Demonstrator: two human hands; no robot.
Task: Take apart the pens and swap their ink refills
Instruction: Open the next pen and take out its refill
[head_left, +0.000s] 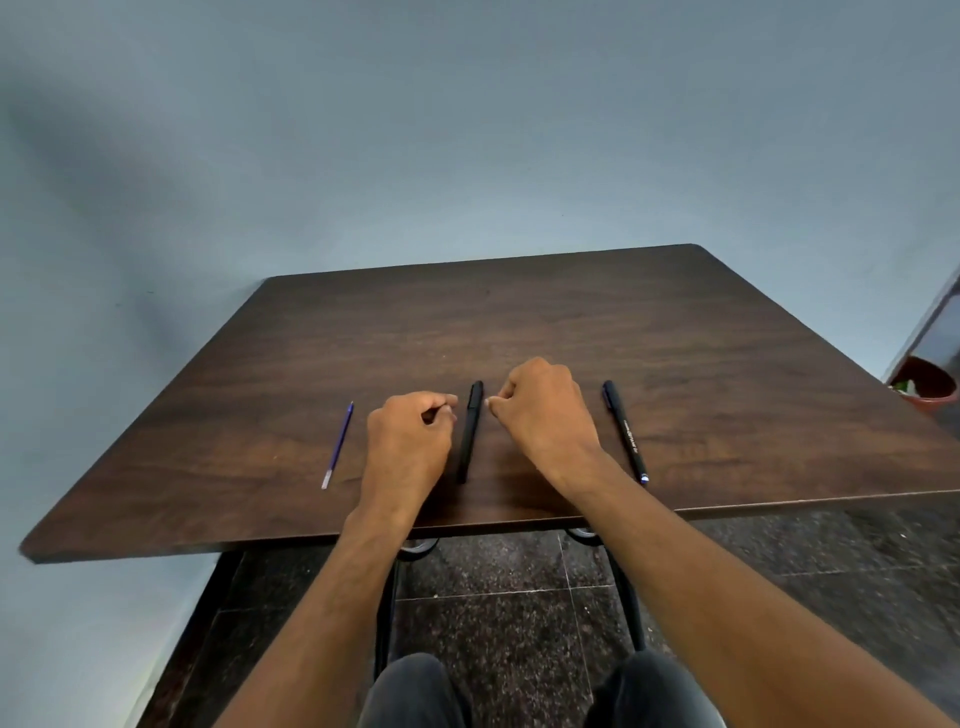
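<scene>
A black pen (470, 431) lies lengthwise on the dark wooden table (571, 322), between my two hands. My left hand (410, 441) rests on the table just left of it, fingers curled, holding nothing that I can see. My right hand (545, 410) rests just right of the pen, fingers curled as well, with nothing visible in it. A dark blue pen (625, 431) with white lettering lies to the right of my right hand. A thin blue ink refill (337, 445) lies alone at the left.
The table's far edge meets a pale blue wall. A red-brown pot (924, 384) stands on the floor at the right. Below the near edge are dark speckled floor tiles, black table legs and my knees.
</scene>
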